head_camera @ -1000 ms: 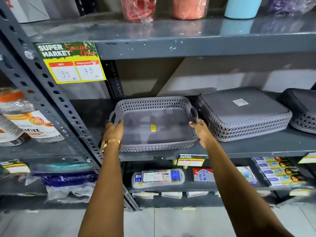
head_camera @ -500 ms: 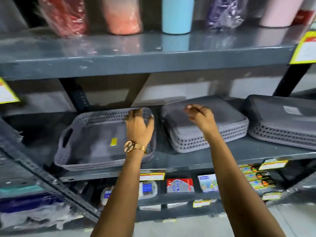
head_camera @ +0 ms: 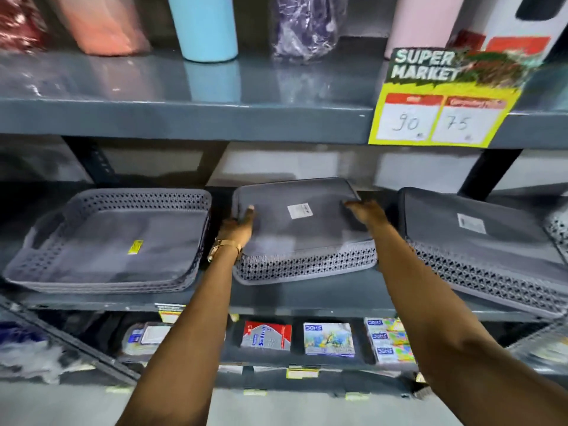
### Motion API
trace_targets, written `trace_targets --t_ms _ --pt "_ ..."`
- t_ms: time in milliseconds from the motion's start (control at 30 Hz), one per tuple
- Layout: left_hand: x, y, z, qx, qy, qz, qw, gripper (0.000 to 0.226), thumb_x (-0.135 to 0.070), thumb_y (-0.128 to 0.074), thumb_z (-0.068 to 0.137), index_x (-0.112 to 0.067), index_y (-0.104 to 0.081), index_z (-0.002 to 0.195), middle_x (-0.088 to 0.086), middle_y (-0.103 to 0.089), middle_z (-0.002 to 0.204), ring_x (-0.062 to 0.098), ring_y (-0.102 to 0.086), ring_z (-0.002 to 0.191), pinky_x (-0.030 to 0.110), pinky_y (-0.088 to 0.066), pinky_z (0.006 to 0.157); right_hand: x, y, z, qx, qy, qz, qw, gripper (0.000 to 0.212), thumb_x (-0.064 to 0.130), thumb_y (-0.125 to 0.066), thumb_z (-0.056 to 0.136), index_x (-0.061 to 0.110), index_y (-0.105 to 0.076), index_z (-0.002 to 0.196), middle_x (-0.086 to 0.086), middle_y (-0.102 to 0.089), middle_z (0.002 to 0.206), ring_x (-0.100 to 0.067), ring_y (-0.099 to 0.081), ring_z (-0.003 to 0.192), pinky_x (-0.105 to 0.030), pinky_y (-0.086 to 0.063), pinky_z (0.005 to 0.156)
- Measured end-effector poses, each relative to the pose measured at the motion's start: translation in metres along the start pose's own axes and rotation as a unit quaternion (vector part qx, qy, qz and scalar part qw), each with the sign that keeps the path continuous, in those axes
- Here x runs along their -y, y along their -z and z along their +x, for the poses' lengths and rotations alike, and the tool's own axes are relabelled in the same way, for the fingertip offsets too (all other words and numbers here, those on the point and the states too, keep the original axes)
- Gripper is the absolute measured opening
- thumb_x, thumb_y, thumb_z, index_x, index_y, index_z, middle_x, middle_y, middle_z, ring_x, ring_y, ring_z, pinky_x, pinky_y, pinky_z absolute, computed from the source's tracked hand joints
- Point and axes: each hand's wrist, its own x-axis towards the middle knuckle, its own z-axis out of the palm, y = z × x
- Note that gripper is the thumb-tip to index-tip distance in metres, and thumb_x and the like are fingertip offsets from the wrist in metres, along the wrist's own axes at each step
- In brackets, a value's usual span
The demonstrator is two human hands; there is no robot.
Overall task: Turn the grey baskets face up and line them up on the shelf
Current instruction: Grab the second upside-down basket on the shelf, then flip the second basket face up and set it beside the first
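Upturned basket [head_camera: 295, 229] between both hands [head_camera: 236, 227]

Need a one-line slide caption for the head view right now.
Both hands, left and right, reach onto the upturned middle basket; left basket already faces up.

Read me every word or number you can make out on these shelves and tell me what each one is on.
"SUPER MARKET": yellow price sign on the upper shelf edge.
"90" and "75": handwritten on that sign; its red headings are blurred.
"DOMS": boxes on the lower shelf.
Unreadable: white sticker on the middle upside-down basket, yellow sticker in the left basket, red box.
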Motion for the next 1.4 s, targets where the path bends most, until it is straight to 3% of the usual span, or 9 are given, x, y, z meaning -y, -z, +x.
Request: trace_targets --t_ms 200,367,467,567,667,967,1200,1300,1400 --pt "-0.003 0.006 -0.01 -0.095 -0.05 -0.105 0.989 0.082 -0.071 -0.02 0.09 -0.015 -0.032 0.148 0.021 -0.045 0.146 0.039 -0.051 0.124 0.041 -0.041 0.096 0.01 0.009 -0.013 -0.055 0.01 0.146 0.988 0.077 0.064 -0.039 0.088 0.006 -0.048 0.138 -0.018 -0.049 0.144 -0.033 -0.046 0.132 -0.04 -0.034 0.111" --pt "-0.022 0.023 -0.005 -0.112 -0.068 -0.354 0.926 0.083 -0.077 -0.03 0.08 -0.021 -0.051 0.137 0.001 -0.053 0.137 0.023 -0.052 0.123 0.036 -0.037 0.109 0.014 0.033 -0.026 -0.114 0.061 0.377 0.917 0.069 0.086 -0.033 0.068 0.029 -0.064 0.092 0.002 -0.066 0.086 -0.018 -0.06 0.083 -0.033 -0.047 0.078" --pt "-0.017 0.029 -0.007 -0.099 -0.053 -0.4 0.91 0.068 -0.067 -0.024 0.091 -0.019 -0.057 0.127 0.001 -0.058 0.123 0.02 -0.049 0.119 0.034 -0.033 0.103 0.0 0.038 -0.033 -0.068 0.037 0.429 0.9 0.097 0.091 -0.03 0.064 0.024 -0.055 0.129 -0.011 -0.064 0.127 -0.028 -0.059 0.118 -0.046 -0.046 0.102" --pt "0.001 0.03 -0.011 -0.06 -0.033 -0.399 0.914 0.097 -0.087 -0.021 0.073 -0.022 -0.044 0.142 0.006 -0.049 0.146 0.028 -0.043 0.136 0.047 -0.03 0.115 -0.028 0.034 -0.035 -0.021 -0.005 0.446 0.895 0.133 0.101 -0.036 0.031 0.026 -0.049 0.14 -0.003 -0.058 0.139 -0.024 -0.056 0.126 -0.047 -0.04 0.109" --pt "0.016 0.027 -0.017 -0.049 -0.023 -0.325 0.944 0.114 -0.095 -0.027 0.06 -0.024 -0.033 0.148 0.012 -0.037 0.154 0.03 -0.041 0.135 0.05 -0.028 0.113 -0.047 0.029 -0.043 0.011 -0.007 0.417 0.909 0.13 0.098 -0.044 0.037 0.02 -0.048 0.141 -0.007 -0.058 0.138 -0.027 -0.057 0.124 -0.052 -0.038 0.11" --pt "0.056 0.0 -0.027 -0.097 -0.011 -0.02 0.995 0.054 -0.035 -0.056 0.09 0.009 -0.049 0.121 0.032 -0.061 0.12 0.047 -0.059 0.108 0.046 -0.047 0.089 -0.069 -0.005 -0.054 -0.015 -0.027 0.257 0.966 0.064 0.058 -0.041 0.09 0.02 -0.046 0.141 -0.011 -0.05 0.145 -0.034 -0.045 0.132 -0.053 -0.032 0.112" --pt "0.039 -0.02 -0.062 -0.221 -0.186 0.273 0.918 0.075 -0.031 -0.061 0.084 0.001 -0.028 0.143 0.03 -0.035 0.142 0.047 -0.041 0.128 0.052 -0.042 0.104 -0.068 0.007 -0.069 -0.016 0.023 0.203 0.979 0.056 0.059 -0.043 0.091 0.018 -0.057 0.127 -0.004 -0.059 0.114 -0.021 -0.055 0.105 -0.036 -0.04 0.096" --pt "-0.007 -0.044 -0.078 -0.21 -0.331 0.275 0.878 0.07 -0.03 -0.058 0.086 -0.001 -0.032 0.144 0.029 -0.033 0.147 0.044 -0.034 0.136 0.048 -0.035 0.111 -0.07 0.04 -0.066 -0.048 0.058 0.223 0.972 0.062 0.082 -0.048 0.067 0.028 -0.063 0.094 0.001 -0.067 0.104 -0.018 -0.062 0.095 -0.037 -0.05 0.09" --pt "-0.056 -0.086 -0.094 -0.136 -0.392 0.208 0.886 0.062 -0.026 -0.058 0.088 -0.001 -0.038 0.141 0.023 -0.042 0.143 0.039 -0.042 0.131 0.046 -0.041 0.106 -0.08 0.087 -0.062 -0.117 0.108 0.225 0.961 0.041 0.061 -0.05 0.08 0.023 -0.065 0.08 -0.011 -0.073 0.099 -0.028 -0.067 0.095 -0.051 -0.051 0.091"
